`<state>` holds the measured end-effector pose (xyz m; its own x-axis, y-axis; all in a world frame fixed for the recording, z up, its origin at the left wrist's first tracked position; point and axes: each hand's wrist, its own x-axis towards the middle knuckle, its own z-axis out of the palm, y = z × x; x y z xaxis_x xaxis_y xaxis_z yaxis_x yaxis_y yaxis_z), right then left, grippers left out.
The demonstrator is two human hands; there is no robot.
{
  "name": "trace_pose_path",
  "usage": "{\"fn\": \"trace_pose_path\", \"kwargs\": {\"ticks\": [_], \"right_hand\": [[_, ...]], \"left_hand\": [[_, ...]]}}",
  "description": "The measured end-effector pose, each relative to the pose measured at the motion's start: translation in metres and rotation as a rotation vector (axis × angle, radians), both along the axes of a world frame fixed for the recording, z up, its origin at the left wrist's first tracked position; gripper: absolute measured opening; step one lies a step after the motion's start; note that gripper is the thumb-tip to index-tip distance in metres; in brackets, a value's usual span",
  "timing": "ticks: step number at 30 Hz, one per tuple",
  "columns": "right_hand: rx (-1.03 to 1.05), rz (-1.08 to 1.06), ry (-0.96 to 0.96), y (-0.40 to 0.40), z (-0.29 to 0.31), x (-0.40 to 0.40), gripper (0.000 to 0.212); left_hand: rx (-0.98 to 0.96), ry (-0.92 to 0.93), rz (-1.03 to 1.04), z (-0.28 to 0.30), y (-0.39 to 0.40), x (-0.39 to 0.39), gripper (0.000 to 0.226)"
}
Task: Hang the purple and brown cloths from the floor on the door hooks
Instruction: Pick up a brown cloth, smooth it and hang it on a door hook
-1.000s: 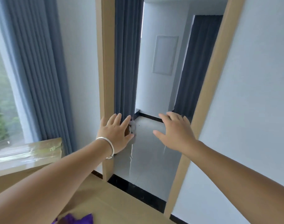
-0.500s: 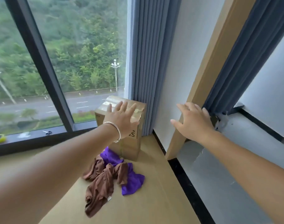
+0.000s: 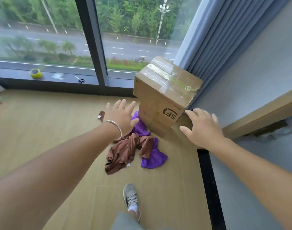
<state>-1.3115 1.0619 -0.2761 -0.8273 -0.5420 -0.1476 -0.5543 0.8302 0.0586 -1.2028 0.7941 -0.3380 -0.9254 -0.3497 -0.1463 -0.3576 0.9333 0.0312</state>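
While both cloths lie heaped on the floor by the cardboard box, the left hand and right hand hover spread and empty above them, so the pick-up seems not yet begun: next, reach down and grasp the brown cloth or purple cloth.

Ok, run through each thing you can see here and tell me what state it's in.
Left hand: open, empty, above the cloths.
Right hand: open, empty.
Brown cloth: crumpled on the floor.
Purple cloth: crumpled, tangled with the brown one.
Cardboard box: taped shut.
Scissors: closed, on the sill.
Curtain: drawn aside.
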Motion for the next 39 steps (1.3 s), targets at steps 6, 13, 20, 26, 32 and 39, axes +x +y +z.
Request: {"fn": "trace_pose_path", "kwargs": {"ticks": [6,13,20,26,32,39], "right_hand": [[0.086,0.141,-0.166,-0.065,-0.097,-0.017,0.067],[0.093,0.407,-0.322,-0.142,-0.264,-0.008,0.065],[0.191,0.605,-0.404,-0.183,-0.494,-0.016,0.066],[0.236,0.701,-0.337,-0.206,-0.677,-0.041,0.067],[0.170,0.774,-0.236,-0.236,-0.804,-0.074,0.069],[0.227,0.970,-0.210,-0.275,-0.818,-0.088,0.034]], "left_hand": [[0.067,-0.231,0.134,-0.103,-0.045,0.019,0.066],[0.214,-0.410,0.333,-0.281,-0.057,0.072,0.051],[0.307,-0.417,0.482,-0.493,-0.045,0.072,0.047],[0.273,-0.378,0.482,-0.666,-0.044,0.038,0.055],[0.225,-0.209,0.501,-0.788,-0.056,-0.003,0.057],[0.257,0.104,0.426,-0.788,-0.074,-0.002,0.023]]}}
